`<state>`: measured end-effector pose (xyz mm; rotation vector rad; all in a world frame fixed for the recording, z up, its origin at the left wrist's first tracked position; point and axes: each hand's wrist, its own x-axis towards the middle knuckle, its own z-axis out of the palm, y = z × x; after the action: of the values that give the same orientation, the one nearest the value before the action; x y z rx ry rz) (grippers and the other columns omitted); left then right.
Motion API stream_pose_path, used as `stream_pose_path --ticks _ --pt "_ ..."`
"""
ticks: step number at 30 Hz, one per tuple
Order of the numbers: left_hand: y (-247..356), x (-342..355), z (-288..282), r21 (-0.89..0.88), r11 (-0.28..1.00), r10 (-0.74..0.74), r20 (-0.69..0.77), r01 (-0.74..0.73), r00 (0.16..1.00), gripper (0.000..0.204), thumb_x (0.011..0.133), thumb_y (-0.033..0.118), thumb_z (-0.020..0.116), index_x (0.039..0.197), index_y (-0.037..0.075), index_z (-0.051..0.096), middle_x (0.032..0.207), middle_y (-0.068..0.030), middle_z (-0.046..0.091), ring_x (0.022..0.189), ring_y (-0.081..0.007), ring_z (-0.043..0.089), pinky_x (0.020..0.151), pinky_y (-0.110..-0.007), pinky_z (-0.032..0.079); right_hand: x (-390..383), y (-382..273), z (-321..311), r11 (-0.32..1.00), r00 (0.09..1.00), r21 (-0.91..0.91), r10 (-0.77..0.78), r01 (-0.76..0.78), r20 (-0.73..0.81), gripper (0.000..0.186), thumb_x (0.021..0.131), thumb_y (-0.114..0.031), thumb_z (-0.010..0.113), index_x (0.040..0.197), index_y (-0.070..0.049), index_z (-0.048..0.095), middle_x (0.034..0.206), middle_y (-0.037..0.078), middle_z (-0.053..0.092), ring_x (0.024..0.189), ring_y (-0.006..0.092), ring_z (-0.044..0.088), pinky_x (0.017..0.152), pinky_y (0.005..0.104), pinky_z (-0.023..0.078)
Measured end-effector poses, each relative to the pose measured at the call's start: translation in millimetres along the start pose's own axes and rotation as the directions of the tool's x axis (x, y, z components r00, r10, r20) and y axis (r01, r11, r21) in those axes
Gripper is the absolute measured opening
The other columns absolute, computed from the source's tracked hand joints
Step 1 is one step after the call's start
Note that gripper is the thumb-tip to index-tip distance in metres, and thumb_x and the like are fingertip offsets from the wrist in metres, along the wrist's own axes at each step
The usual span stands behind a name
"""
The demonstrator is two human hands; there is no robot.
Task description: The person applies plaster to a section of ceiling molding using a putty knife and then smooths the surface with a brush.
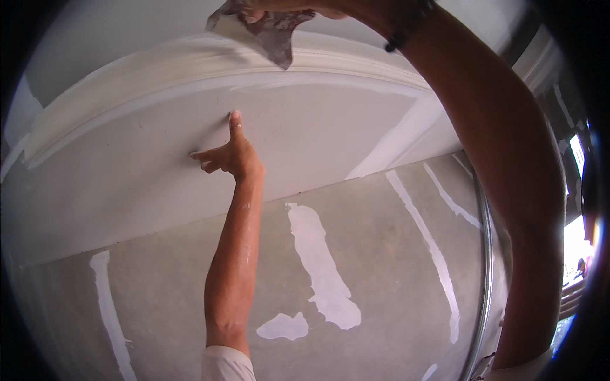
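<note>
My left hand (232,149) is braced with spread fingertips against a pale grey board panel (152,184) below a cream moulding (349,60), holding nothing. My right hand (279,14), partly cut off by the top edge, grips a flat, plaster-smeared metal scraper (270,41) close to the moulding. The scraper hides part of the moulding, and my right forearm crosses the right side of the picture.
A grey surface (394,267) with white filler strips and patches (324,267) runs below the panel. A shiny metal pole (488,267) stands at the right, near a bright opening (578,241).
</note>
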<state>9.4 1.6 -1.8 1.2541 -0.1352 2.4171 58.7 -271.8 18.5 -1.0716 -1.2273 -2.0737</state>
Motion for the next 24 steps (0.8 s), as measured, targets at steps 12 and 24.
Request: stream_pose_path --ticks 12,24 --pt "-1 6 -6 -0.019 1.0 -0.021 -0.009 0.021 1.0 0.133 0.074 0.051 0.078 0.146 0.001 -0.022 0.148 -0.0263 0.001 0.136 -0.0424 0.028 0.109 -0.055 0.035 -91 -25 119 0.966 0.853 -0.084 0.173 -0.245 -0.492 0.036 0.089 -0.006 0.052 0.121 -0.017 0.064 0.092 0.012 0.07 0.092 0.0238 0.065 0.076 0.0365 0.057" --pt "3 3 -8 0.001 1.0 -0.012 0.012 0.012 1.0 0.128 0.077 0.045 0.077 0.145 -0.004 -0.02 0.144 -0.0292 0.005 0.129 -0.0452 0.035 0.102 -0.05 0.045 -72 137 79 0.858 0.9 0.288 0.37 -0.426 0.23 0.02 0.098 -0.012 0.05 0.097 0.003 0.062 0.074 0.006 0.061 0.06 0.0113 0.055 0.049 0.0249 0.048"
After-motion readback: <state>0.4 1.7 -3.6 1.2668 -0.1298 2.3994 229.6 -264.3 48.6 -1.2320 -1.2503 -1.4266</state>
